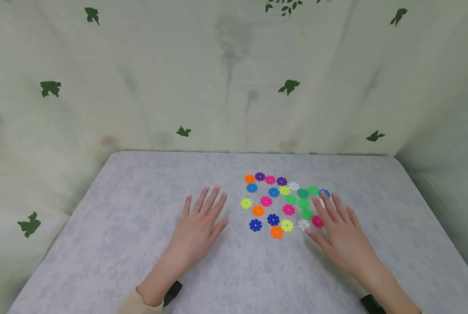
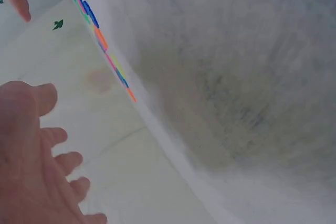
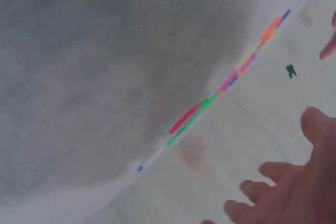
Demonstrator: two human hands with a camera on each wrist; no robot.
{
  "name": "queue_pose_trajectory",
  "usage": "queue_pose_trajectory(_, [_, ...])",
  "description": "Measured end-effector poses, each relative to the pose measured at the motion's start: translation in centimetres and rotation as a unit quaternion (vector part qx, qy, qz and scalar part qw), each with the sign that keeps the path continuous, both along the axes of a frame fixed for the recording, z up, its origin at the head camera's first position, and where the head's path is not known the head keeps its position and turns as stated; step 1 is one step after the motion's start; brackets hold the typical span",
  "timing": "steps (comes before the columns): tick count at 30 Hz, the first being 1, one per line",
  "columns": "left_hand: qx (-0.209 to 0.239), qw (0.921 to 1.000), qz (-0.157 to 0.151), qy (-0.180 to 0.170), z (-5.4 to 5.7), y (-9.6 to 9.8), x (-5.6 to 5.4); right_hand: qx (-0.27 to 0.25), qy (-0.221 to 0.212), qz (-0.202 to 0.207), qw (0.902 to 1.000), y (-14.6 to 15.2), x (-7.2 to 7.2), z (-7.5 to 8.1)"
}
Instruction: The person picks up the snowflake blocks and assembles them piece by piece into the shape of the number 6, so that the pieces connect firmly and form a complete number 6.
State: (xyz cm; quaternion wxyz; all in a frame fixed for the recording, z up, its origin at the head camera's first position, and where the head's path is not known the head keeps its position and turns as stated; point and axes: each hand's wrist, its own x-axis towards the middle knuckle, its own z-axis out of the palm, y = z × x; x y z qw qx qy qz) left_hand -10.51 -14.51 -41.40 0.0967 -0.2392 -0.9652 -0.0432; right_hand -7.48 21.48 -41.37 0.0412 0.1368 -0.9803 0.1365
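Several flower-shaped notched plastic discs lie flat and spread over the table, right of its middle, among them an orange disc (image 1: 276,232), a dark blue disc (image 1: 255,225), a yellow disc (image 1: 246,203) and a pink disc (image 1: 288,209). To their left, my left hand (image 1: 194,233) hovers over the table with fingers straight and spread, holding nothing. My right hand (image 1: 345,240) is held palm down with spread fingers at the right end of the group. Its fingertips overlap a blue disc (image 1: 325,192) and a white disc (image 1: 303,224) in the head view, partly hiding some discs.
A grey mottled cloth covers the table (image 1: 112,226). Behind it and at both sides hangs a pale curtain (image 1: 147,78) printed with dark green birds. Black wrist straps (image 1: 172,293) show below the hands.
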Motion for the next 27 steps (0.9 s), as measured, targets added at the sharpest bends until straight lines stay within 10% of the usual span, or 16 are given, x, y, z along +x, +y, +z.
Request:
queue_pose_trajectory(10, [0.084,0.9857,-0.134,-0.057,0.3,2.2,-1.5,-0.107,-0.030,0.101,0.9886,0.2,-1.6,-0.3])
queue_pose_trajectory(27, [0.247,0.9160,-0.126,-0.290,-1.1,4.4,-3.3,-0.179,-0.129,0.153,0.9633,-1.8,-4.1,-1.2])
